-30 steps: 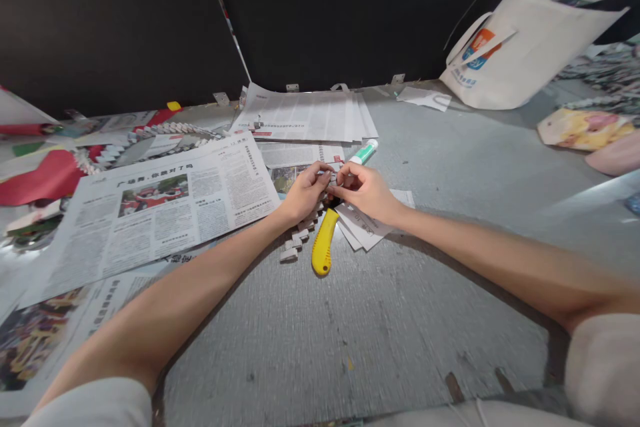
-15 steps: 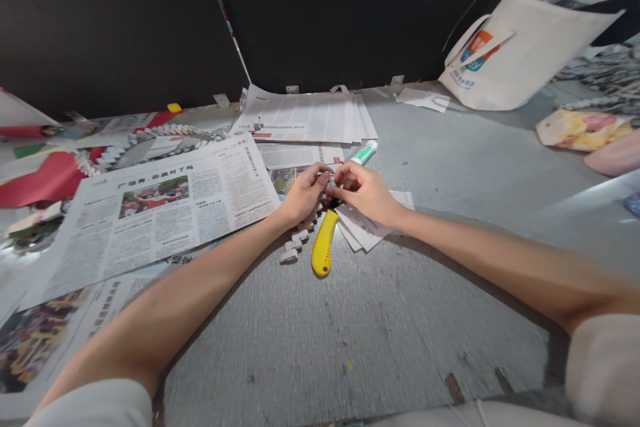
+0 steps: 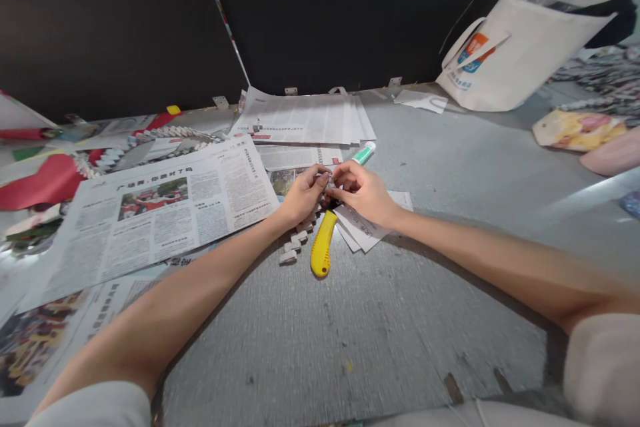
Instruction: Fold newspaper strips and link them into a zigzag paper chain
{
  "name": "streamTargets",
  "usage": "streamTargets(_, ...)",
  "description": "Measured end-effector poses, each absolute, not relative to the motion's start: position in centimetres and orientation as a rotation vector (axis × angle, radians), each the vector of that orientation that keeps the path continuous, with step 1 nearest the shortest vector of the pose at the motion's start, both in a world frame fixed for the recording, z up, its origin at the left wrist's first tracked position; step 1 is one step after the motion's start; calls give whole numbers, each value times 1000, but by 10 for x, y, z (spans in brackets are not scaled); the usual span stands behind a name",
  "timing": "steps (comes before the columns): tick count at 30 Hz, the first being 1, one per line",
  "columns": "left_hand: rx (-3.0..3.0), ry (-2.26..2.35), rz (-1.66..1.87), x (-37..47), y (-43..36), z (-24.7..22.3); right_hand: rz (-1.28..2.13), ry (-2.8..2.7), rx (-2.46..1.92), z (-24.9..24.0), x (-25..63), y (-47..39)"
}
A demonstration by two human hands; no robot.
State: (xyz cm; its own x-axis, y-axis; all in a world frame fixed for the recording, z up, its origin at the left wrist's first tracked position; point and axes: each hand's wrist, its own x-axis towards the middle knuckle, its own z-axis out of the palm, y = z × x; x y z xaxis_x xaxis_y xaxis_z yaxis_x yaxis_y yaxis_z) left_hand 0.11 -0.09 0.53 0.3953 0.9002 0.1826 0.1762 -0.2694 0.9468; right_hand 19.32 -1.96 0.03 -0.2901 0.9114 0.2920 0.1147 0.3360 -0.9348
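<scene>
Close together at mid-table, my left hand (image 3: 307, 193) and my right hand (image 3: 364, 192) both pinch one end of a folded-paper chain (image 3: 295, 244). The chain is made of small interlocked newsprint links in a zigzag and runs out under my left hand toward me. My fingers cover most of the end being worked. Just below my fingertips lies a yellow-handled knife (image 3: 323, 247), its front part hidden under my hands. Beneath my right hand are some white paper pieces (image 3: 373, 230). Behind that hand a green and white glue stick (image 3: 365, 153) rests on the table.
Printed newspaper sheets (image 3: 210, 207) spread over the left side, with a paper stack (image 3: 300, 117) at the back. A longer folded chain (image 3: 113, 159) lies near red paper (image 3: 47, 180). A white tote bag (image 3: 525, 47) stands at the back right, before a black panel (image 3: 350, 13).
Both hands stay at the same spot, with only slight finger movement around the chain's end. The whole view has shifted a little; the knife, glue stick and papers lie as before.
</scene>
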Motion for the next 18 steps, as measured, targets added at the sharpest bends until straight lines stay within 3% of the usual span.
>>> streamTargets(18, 1662, 933, 976, 1, 0, 2, 1073, -1654, -937, -2, 194, -19)
